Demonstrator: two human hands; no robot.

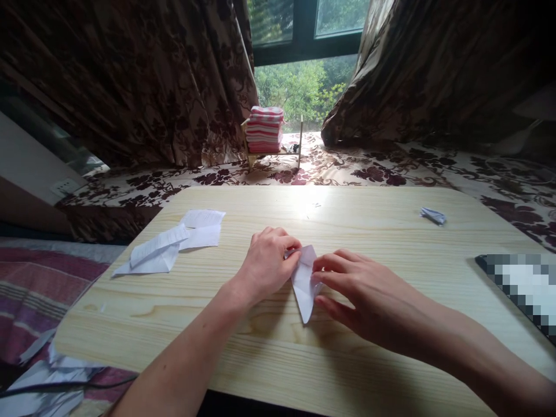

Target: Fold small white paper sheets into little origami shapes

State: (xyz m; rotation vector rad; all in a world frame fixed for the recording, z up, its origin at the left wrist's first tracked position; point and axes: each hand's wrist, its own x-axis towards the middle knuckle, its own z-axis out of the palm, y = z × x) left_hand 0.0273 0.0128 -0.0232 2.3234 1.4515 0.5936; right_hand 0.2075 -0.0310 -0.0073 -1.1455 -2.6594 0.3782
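A small white folded paper [305, 284] lies on the wooden table in front of me, its narrow point toward me. My left hand [271, 255] pinches its upper left edge between thumb and fingers. On the other side, my right hand [347, 284] has its fingertips bent onto the right edge, around a small flap, with the thumb a little lower. Part of the paper's right side is hidden behind those fingers. Creases run across the upper part of the paper.
Loose printed sheets [171, 240] lie at the table's left. Another small folded paper [432, 216] is at the back right, near a dark-edged device [482, 260], partly blurred. Paper scraps [47, 382] and a cable [99, 384] are at lower left. Folded cloths [264, 130] stand beyond the table.
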